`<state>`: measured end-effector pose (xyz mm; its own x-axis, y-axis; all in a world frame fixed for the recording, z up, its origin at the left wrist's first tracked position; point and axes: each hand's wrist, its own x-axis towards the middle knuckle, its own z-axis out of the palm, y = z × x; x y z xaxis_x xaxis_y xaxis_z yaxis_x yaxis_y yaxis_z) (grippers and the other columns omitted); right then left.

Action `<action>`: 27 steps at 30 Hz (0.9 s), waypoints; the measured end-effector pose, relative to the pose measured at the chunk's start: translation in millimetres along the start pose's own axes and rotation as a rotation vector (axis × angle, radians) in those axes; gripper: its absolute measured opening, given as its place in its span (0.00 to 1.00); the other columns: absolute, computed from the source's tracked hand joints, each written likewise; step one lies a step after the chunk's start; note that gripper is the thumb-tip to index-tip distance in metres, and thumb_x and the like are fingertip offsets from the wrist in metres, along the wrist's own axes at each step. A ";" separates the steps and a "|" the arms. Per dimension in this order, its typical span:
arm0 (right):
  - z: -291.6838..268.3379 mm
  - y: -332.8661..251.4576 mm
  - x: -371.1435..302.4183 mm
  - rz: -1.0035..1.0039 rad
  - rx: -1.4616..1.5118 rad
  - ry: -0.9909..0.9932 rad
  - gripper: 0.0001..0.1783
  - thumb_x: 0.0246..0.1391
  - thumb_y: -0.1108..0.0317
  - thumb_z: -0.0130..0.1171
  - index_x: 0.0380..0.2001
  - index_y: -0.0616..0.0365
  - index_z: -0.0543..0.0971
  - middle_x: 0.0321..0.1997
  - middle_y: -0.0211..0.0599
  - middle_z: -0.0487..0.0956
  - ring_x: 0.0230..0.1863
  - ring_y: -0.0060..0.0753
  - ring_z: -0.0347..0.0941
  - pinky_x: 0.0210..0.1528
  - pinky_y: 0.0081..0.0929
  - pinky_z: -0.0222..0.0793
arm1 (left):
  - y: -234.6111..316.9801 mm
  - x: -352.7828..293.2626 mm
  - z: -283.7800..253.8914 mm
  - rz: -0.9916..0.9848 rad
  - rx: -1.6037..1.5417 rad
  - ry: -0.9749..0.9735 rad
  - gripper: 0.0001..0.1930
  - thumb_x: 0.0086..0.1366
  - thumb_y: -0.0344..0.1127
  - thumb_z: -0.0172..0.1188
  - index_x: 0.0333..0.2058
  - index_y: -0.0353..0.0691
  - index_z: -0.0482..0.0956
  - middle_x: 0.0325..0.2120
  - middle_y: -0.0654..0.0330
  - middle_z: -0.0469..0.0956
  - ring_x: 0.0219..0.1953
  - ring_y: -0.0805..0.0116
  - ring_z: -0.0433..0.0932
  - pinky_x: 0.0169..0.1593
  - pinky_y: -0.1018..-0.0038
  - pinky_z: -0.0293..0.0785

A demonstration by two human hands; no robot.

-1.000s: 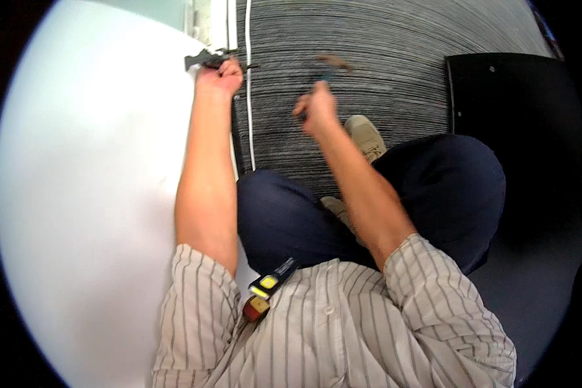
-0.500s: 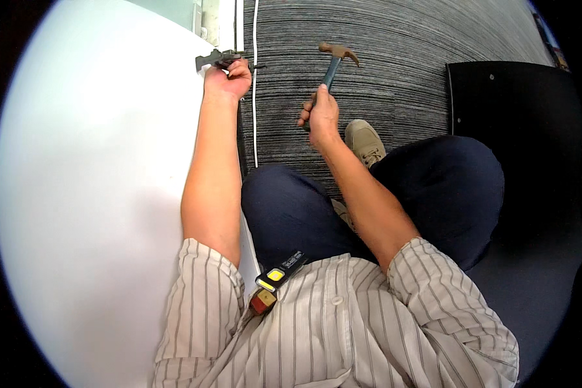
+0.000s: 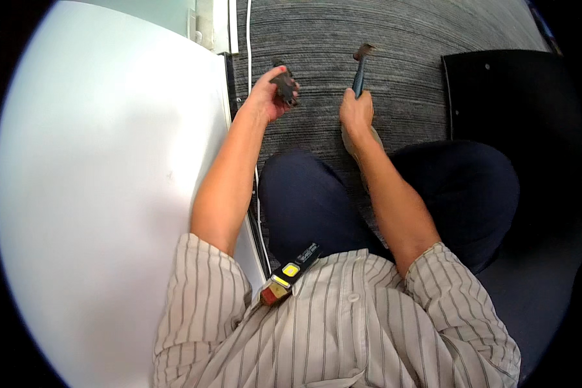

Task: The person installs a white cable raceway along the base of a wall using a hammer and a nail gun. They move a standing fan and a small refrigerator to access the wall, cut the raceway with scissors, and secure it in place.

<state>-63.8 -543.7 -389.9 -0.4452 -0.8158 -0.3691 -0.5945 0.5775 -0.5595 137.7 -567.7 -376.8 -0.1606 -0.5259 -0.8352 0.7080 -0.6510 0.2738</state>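
Observation:
My left hand is raised over the carpet, just right of the white panel's edge. Its fingers are closed round an irregular dark grey part, whose exact kind I cannot make out. To the right, my right hand is wrapped round the blue-green handle of a claw hammer. The hammer's brownish head points away from me and is slightly blurred. Hammer and grey part are apart from each other.
A large white panel fills the left side. Along its edge a white cable runs over the grey striped carpet. My bent knees are below my hands. A black panel stands at the right. A small light hangs at my shirt.
My left hand has moved right and toward me with the grey part, away from the panel's far corner. My right hand has shifted right with the hammer, whose head has turned.

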 end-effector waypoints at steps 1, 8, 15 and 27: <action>-14.9 -15.8 -8.2 0.045 0.014 -0.081 0.26 0.57 0.61 0.51 0.53 0.71 0.67 0.45 0.64 0.77 0.49 0.64 0.73 0.53 0.52 0.64 | -4.3 5.1 -4.6 -0.067 0.148 -0.062 0.16 0.63 0.47 0.59 0.36 0.38 0.74 0.26 0.55 0.77 0.24 0.65 0.76 0.24 0.72 0.75; -98.7 -43.3 7.0 -0.296 -0.733 -0.256 0.21 0.54 0.67 0.52 0.52 0.54 0.75 0.44 0.51 0.81 0.47 0.55 0.77 0.49 0.48 0.72 | -53.1 -5.5 17.2 -0.111 0.220 -0.014 0.14 0.67 0.48 0.53 0.37 0.42 0.71 0.30 0.53 0.80 0.28 0.64 0.79 0.29 0.71 0.78; -109.5 -17.2 62.4 -0.469 -1.054 -0.379 0.13 0.52 0.70 0.55 0.41 0.59 0.82 0.43 0.45 0.82 0.45 0.47 0.80 0.45 0.40 0.76 | -56.1 -31.4 47.1 -0.009 0.097 -0.118 0.17 0.72 0.45 0.46 0.45 0.33 0.68 0.40 0.46 0.79 0.36 0.59 0.81 0.40 0.66 0.83; -63.4 -19.7 56.2 -0.627 -1.051 -0.397 0.12 0.56 0.65 0.53 0.37 0.54 0.84 0.44 0.40 0.83 0.46 0.42 0.81 0.43 0.37 0.77 | -21.3 -155.2 25.8 0.698 0.429 -0.066 0.31 0.62 0.32 0.57 0.62 0.32 0.57 0.38 0.56 0.73 0.33 0.72 0.74 0.41 0.72 0.75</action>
<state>-119.6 -599.0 -352.6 0.2221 -0.8030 -0.5531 -0.9490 -0.3082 0.0664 129.8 -486.3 -240.8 0.1702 -0.9096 -0.3790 0.3378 -0.3074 0.8896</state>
